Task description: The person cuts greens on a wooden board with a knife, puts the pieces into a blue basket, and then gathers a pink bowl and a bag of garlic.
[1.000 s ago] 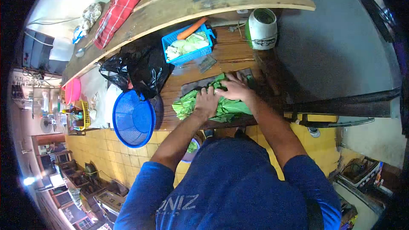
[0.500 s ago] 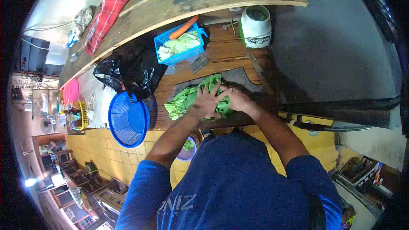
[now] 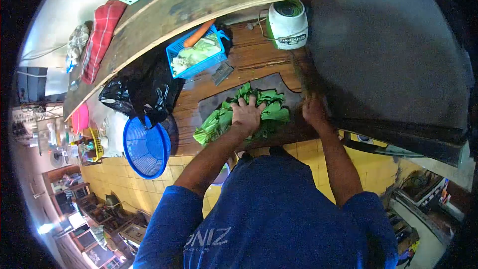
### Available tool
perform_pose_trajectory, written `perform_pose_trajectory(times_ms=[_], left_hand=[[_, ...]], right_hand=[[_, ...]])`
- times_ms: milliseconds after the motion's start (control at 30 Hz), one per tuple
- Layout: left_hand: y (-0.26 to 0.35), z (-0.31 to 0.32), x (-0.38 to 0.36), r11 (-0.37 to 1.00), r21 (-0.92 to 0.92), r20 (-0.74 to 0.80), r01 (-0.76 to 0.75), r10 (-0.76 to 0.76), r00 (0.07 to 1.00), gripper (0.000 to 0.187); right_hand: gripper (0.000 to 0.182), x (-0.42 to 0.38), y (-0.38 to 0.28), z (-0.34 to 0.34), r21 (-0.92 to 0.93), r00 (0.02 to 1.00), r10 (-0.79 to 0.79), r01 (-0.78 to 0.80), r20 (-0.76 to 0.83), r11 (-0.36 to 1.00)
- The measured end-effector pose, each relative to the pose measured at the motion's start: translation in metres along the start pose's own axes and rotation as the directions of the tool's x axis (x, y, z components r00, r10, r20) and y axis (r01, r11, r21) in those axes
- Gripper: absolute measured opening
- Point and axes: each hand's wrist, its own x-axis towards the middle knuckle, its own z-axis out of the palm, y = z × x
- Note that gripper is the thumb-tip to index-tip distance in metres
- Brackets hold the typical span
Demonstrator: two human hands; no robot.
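Leafy greens (image 3: 275, 112) lie in a loose pile on a dark cutting board (image 3: 211, 102) at the counter's front. My left hand (image 3: 246, 115) presses down on the pile from above, fingers spread. Right of the board, my right hand (image 3: 314, 113) is closed round the near end of a knife (image 3: 301, 72), whose blade points away from me and looks blurred against the dark surface. The stalk ends of the greens stick out to the left of my left hand.
Behind the board stand a blue basket (image 3: 198, 62) with a carrot and pale vegetables, and a white appliance (image 3: 289, 27). To the left are a black plastic bag (image 3: 149, 89) and a blue colander (image 3: 146, 147). A wooden shelf (image 3: 199, 5) overhangs the back.
My right hand has left the greens, moved right and closed on the knife. My left hand stays on the greens, which now show more leaves on the right. The view has shifted slightly.
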Motion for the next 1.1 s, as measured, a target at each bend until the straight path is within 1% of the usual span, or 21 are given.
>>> perform_pose_trajectory(times_ms=[67, 100, 133, 200, 233, 267, 333, 433, 500, 533, 567, 633, 667, 733, 767, 800, 833, 900, 933, 1000, 1100], left_hand=[[0.000, -0.003, 0.002, 1.000, 0.014, 0.027, -0.001, 0.001, 1.000, 0.050], [0.000, -0.012, -0.005, 1.000, 0.001, 0.036, -0.027, 0.027, 0.999, 0.053], [-0.001, -0.010, -0.006, 0.999, 0.002, 0.042, -0.032, 0.032, 0.999, 0.053], [-0.001, -0.010, -0.006, 0.998, -0.008, -0.014, -0.059, 0.059, 0.998, 0.055], [-0.001, -0.006, -0.005, 0.996, -0.055, -0.090, -0.067, 0.062, 0.994, 0.051], [-0.001, -0.002, -0.002, 0.996, -0.050, -0.091, -0.073, 0.068, 0.993, 0.051], [-0.002, 0.007, 0.001, 0.997, -0.016, -0.199, -0.072, 0.068, 0.978, 0.048], [-0.003, 0.019, 0.006, 0.994, -0.084, -0.278, -0.067, 0.041, 0.960, 0.044], [-0.002, 0.026, 0.012, 0.996, -0.075, -0.272, -0.055, 0.032, 0.962, 0.043], [-0.003, 0.029, 0.015, 0.997, -0.064, -0.271, -0.041, 0.022, 0.962, 0.042], [-0.004, 0.033, 0.017, 0.997, -0.064, -0.263, -0.044, 0.025, 0.964, 0.042], [-0.003, 0.032, 0.014, 0.996, -0.077, -0.290, -0.046, 0.022, 0.957, 0.044], [-0.003, 0.027, 0.013, 0.996, -0.075, -0.290, -0.057, 0.032, 0.957, 0.044], [-0.005, 0.018, 0.008, 0.993, -0.111, -0.247, -0.041, 0.013, 0.969, 0.044], [-0.006, 0.017, 0.009, 0.990, -0.135, -0.220, -0.040, 0.010, 0.975, 0.045], [-0.006, 0.023, 0.011, 0.991, -0.123, -0.222, -0.049, 0.021, 0.975, 0.045], [-0.006, 0.030, 0.015, 0.996, -0.092, -0.254, -0.023, -0.002, 0.967, 0.046], [-0.005, 0.037, 0.022, 0.997, -0.072, -0.293, 0.007, -0.028, 0.956, 0.047], [-0.005, 0.037, 0.022, 0.995, -0.094, -0.263, 0.023, -0.047, 0.964, 0.050], [-0.006, 0.033, 0.015, 0.993, -0.112, -0.230, 0.042, -0.067, 0.971, 0.054], [-0.014, 0.025, 0.015, 0.982, -0.187, -0.104, -0.015, -0.005, 0.995, 0.066]], right_hand=[[0.054, -0.034, -0.013, -0.009, 0.424, 0.973, 0.185, -0.226, 0.136, 0.877], [0.052, -0.046, -0.034, -0.023, 0.500, 0.898, 0.237, -0.409, 0.371, 0.764], [0.050, -0.058, -0.055, -0.038, 0.484, 0.765, 0.275, -0.598, 0.583, 0.638], [0.047, -0.071, -0.089, -0.045, 0.463, 0.720, 0.213, -0.613, 0.660, 0.640], [0.039, -0.076, -0.101, -0.042, 0.540, 0.899, 0.199, -0.399, 0.391, 0.741], [0.034, -0.083, -0.108, -0.040, 0.537, 0.986, 0.140, -0.165, 0.088, 0.827], [0.038, -0.093, -0.115, -0.044, 0.397, 0.949, 0.072, -0.196, 0.307, 0.897], [0.041, -0.088, -0.136, -0.070, 0.185, 0.848, 0.205, -0.330, 0.488, 0.926], [0.042, -0.071, -0.145, -0.080, 0.120, 0.642, 0.334, -0.556, 0.690, 0.823], [0.042, -0.067, -0.146, -0.073, 0.120, 0.638, 0.334, -0.559, 0.694, 0.820], [0.041, -0.064, -0.145, -0.062, 0.159, 0.719, 0.266, -0.464, 0.642, 0.871], [0.039, -0.063, -0.130, -0.024, 0.187, 0.781, 0.204, -0.379, 0.591, 0.906], [0.039, -0.059, -0.110, 0.010, 0.125, 0.940, -0.014, -0.030, 0.341, 0.992], [0.039, -0.057, -0.110, 0.012, -0.034, 0.952, -0.289, 0.293, 0.099, 0.955], [0.041, -0.061, -0.114, 0.010, 0.230, 0.985, -0.026, -0.013, 0.169, 0.973], [0.042, -0.062, -0.121, 0.003, 0.446, 0.932, 0.205, -0.327, 0.299, 0.833], [0.042, -0.076, -0.124, -0.002, 0.447, 0.933, 0.213, -0.329, 0.291, 0.832], [0.043, -0.114, -0.123, -0.018, 0.204, 0.801, 0.393, -0.521, 0.451, 0.829], [0.043, -0.122, -0.119, -0.019, 0.201, 0.802, 0.390, -0.518, 0.452, 0.832], [0.043, -0.132, -0.116, -0.020, 0.100, 0.681, 0.461, -0.614, 0.570, 0.783], [0.039, -0.110, -0.112, -0.016, 0.181, 0.721, 0.438, -0.605, 0.537, 0.775]])
